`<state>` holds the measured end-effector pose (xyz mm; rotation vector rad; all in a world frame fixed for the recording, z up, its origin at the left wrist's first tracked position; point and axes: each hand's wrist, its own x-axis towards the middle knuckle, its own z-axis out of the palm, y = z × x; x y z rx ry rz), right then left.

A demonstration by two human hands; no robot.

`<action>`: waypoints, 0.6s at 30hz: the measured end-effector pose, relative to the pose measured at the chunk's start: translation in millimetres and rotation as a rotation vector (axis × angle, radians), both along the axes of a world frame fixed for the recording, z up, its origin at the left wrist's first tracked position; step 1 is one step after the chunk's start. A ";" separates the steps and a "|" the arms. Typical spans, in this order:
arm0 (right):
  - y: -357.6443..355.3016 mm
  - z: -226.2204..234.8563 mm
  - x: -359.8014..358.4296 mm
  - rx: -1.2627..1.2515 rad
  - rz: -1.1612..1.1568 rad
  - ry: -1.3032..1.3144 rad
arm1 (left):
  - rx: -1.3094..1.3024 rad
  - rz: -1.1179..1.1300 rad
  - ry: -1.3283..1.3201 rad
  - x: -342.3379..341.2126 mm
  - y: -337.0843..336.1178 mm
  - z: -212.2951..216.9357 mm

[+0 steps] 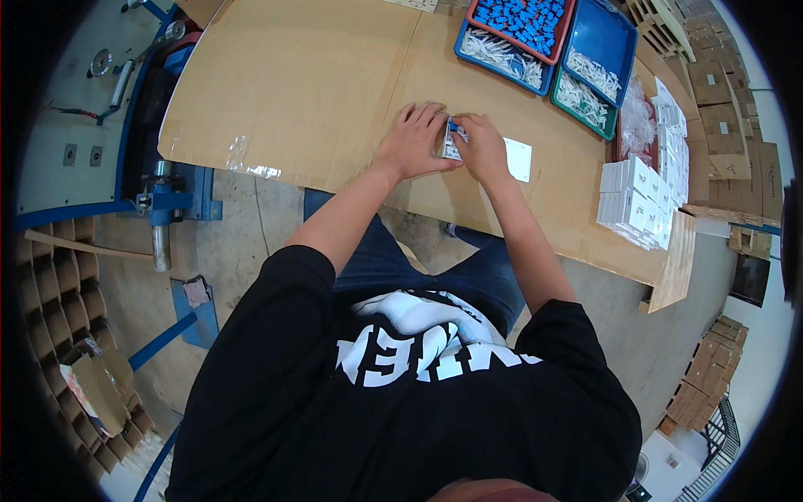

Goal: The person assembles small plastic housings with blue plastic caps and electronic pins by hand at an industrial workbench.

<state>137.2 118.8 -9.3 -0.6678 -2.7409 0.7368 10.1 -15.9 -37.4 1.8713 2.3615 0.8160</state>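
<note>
A small open white box [450,151] rests on the cardboard-covered table between my hands. My left hand [410,144] is curved round its left side, thumb along the near edge and fingertips at the far edge. My right hand [482,149] reaches in from the right, its fingers closed on a small blue piece [453,126] at the box's far end. My fingers partly hide the piece and the contents of the box. Just right of my right hand lies a flat white box lid or card [519,160].
Beyond my hands, a red tray [477,20] of blue pieces sits over a blue tray [462,52] of white parts. Blue and green trays [606,134] hold more white parts. White boxes [640,201] are stacked at right. A machine [109,109] stands left.
</note>
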 end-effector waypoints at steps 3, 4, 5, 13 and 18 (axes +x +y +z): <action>-11.9 -5.3 7.1 0.316 0.013 0.111 | 0.005 -0.020 0.042 -0.5 2.4 -1.6; -14.0 -3.4 6.0 0.337 0.037 0.030 | -0.006 -0.013 0.035 -1.4 1.0 -2.4; -15.3 -0.5 5.5 0.357 0.060 -0.050 | -0.017 -0.006 0.030 -1.0 0.3 -2.3; 21.8 9.4 92.2 0.138 -0.688 -0.056 | 0.022 0.002 0.028 4.6 2.1 0.9; 17.0 10.9 111.9 0.058 -0.801 -0.232 | 0.010 0.011 -0.006 3.2 -3.6 8.9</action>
